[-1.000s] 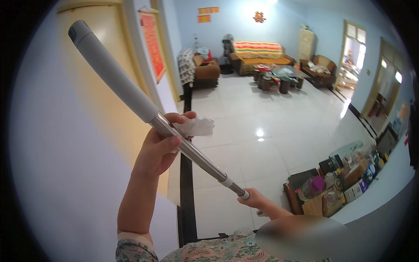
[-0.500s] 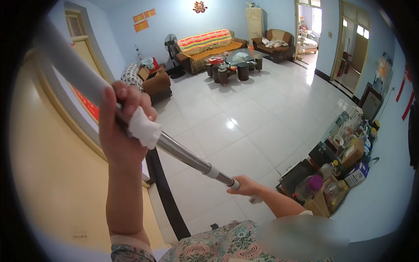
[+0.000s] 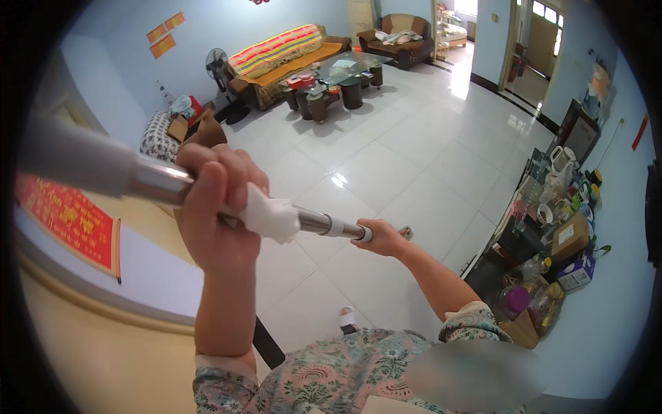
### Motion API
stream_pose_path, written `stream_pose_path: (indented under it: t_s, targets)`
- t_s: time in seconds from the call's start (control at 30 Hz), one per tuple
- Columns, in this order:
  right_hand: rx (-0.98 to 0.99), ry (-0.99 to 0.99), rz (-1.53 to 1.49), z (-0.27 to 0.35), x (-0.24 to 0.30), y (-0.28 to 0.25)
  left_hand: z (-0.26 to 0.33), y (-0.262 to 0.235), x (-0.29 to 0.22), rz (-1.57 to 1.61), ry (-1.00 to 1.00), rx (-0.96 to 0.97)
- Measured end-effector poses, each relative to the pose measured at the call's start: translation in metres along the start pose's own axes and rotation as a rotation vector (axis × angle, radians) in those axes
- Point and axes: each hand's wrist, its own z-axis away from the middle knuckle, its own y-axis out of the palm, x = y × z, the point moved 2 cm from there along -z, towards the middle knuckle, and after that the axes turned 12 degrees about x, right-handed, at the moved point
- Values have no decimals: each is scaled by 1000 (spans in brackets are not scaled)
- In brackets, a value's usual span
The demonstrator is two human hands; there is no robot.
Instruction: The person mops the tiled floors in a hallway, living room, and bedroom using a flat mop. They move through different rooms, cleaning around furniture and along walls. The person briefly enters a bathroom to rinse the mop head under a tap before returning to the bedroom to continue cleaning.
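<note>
A silver metal pole (image 3: 316,221) with white collars slants across in front of me. Its thick whitish upper section (image 3: 76,155) is close to the camera at the left, and its far end beyond that is out of view. My left hand (image 3: 224,203) is closed round the shiny tube just below that section, with a crumpled white tissue or cloth (image 3: 272,215) pressed against the pole. Farther down, my right hand (image 3: 381,239) grips the pole beside a white collar (image 3: 365,233). A small end piece (image 3: 407,232) shows past this hand, too small to make out.
A low cabinet top crowded with jars, boxes (image 3: 571,234) and bags runs along the right wall. Across the tiled floor (image 3: 414,159) stand a glass coffee table (image 3: 345,69), a sofa (image 3: 283,62), an armchair (image 3: 396,41) and a fan (image 3: 219,69). A red scroll (image 3: 76,224) hangs at left.
The pole has swung to a flatter angle. More bare metal shows above my left hand, which now sits nearer my right hand. My right hand has risen in view, and the view has shifted.
</note>
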Motion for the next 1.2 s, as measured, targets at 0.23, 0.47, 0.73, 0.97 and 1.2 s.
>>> stream_pose_path:
  t_s: [0.23,0.47,0.73,0.97,1.2]
  targets:
    - [-261,116,223,-95,-89,-74,-103,-82,114,127,176,37]
    - [-284,301,257,-173,-117,-178,-219,-145,277,441,20,13]
    - [-420,63,426,-308,-119,-354,-235,-133,584,67,-505,-245]
    - [-182,32,167,-380,-187,-464,-346,-184,649,210,-291,-356]
    - [-754,311,-182,-464,-391,-491,-446,-231,766,269,-232,-346]
